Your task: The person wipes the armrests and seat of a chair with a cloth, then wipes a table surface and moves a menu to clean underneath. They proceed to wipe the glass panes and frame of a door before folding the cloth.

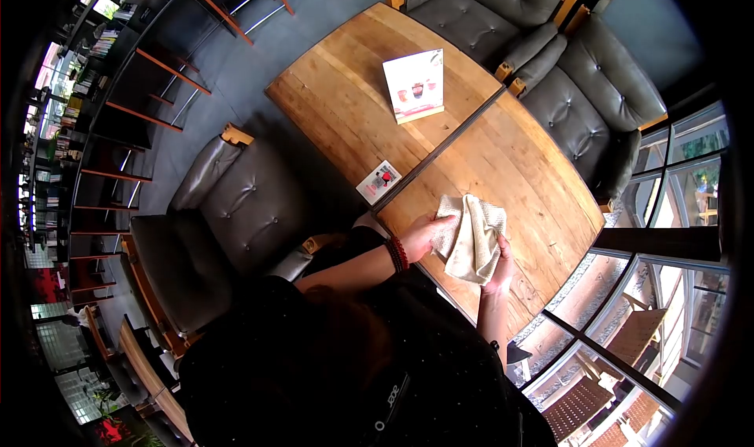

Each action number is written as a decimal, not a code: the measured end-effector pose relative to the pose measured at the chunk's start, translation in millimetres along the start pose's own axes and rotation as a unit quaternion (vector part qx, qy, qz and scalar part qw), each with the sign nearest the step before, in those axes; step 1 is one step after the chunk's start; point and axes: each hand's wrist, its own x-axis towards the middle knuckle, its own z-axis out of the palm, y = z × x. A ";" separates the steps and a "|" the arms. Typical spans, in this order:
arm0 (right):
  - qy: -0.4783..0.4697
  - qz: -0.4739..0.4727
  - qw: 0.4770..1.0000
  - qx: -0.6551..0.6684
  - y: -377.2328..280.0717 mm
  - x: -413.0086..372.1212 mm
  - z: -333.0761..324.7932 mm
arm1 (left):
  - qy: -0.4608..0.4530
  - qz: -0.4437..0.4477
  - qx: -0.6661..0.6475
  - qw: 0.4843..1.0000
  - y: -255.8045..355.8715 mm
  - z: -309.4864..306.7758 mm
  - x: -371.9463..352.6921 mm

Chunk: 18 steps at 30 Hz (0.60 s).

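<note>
A beige, folded cloth [470, 235] is held up between my two hands, over the near part of a wooden table [542, 211]. My left hand [426, 235], a red beaded bracelet on its wrist, grips the cloth's left edge. On the other side, my right hand [501, 266] has its fingers closed on the lower right part, some of them hidden behind the fabric. Left of the cloth, a small printed card [379, 182] lies at the table's edge. Farther off stands a white menu sign [415, 86] with pictures of drinks.
A dark seam divides the tabletop. One dark leather armchair [251, 196] stands to the left, and two more, one of them this armchair [577, 93], face the table's far side. Large windows [620, 329] line the right. Bar stools [169, 93] and bookshelves fill the left background.
</note>
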 end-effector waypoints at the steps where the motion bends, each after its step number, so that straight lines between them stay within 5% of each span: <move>1: 0.004 0.007 1.000 -0.005 -0.1 2.9 2.1 | 0.006 0.002 0.002 1.000 2.6 0.3 2.0; 11: -0.018 -0.023 0.988 -0.151 36.7 52.8 51.7 | -0.040 -0.041 0.007 0.998 68.5 -2.1 25.1; 18: 0.038 -0.049 0.997 -0.038 110.1 126.2 96.3 | -0.026 -0.055 0.032 0.998 157.0 -28.6 36.7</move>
